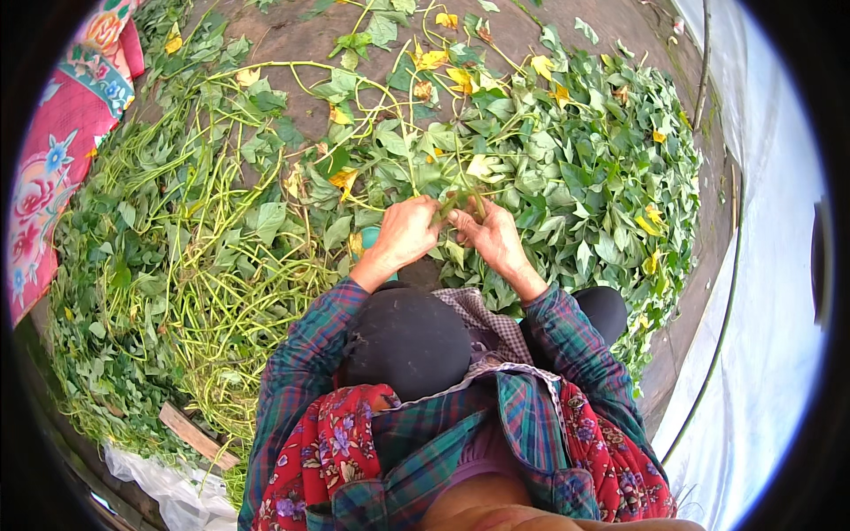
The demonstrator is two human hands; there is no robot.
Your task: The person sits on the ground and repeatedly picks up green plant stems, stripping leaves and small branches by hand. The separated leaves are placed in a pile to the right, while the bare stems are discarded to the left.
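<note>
My left hand (406,229) and my right hand (493,237) are close together in front of my knees, fingertips almost touching. Between them is a green vine stem (479,202), pinched by the fingers of both hands and partly blurred. Lobed leaves, apparently sweet potato vine, surround the hands. On the right lies a broad heap of green leaves (597,179). A tangle of mostly bare pale-green stems (219,285) spreads on the left. Longer vines with yellowed leaves (463,79) trail over the ground beyond my hands.
Pink floral cloth (50,192) hangs at the left. White plastic sheeting (764,279) rises along the right, with a thin pole (704,73) beside it. Lower left are a wooden piece (197,435) and crumpled clear plastic (176,488). My dark-covered knee (408,345) sits below my hands.
</note>
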